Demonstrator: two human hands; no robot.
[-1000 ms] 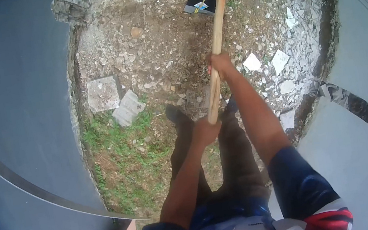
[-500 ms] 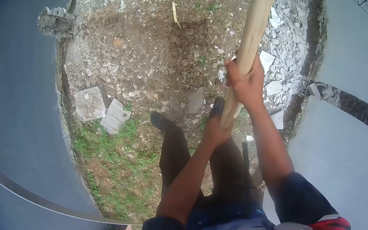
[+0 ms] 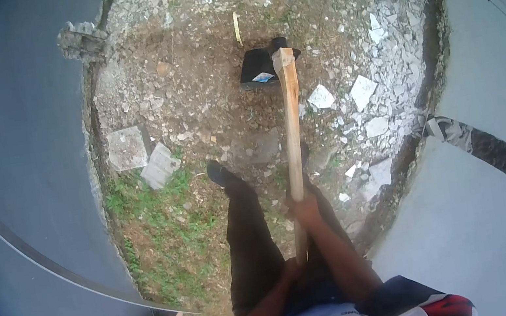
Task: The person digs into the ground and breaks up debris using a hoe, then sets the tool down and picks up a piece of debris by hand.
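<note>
Hoe [image 3: 293, 128] points forward, gripped by left hand [image 3: 293, 271] and right hand [image 3: 305, 212].

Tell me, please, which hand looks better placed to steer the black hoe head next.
Probably the right hand: it grips the wooden handle farther up, nearer the black hoe head, while the left hand sits by the handle's opposite end.

Black hoe blade [image 3: 258, 62], pale tan handle [image 3: 294, 131]
Blue-and-white label [image 3: 264, 77] on the blade; green grass [image 3: 169, 237] left, white shards [image 3: 363, 91] right.
</note>
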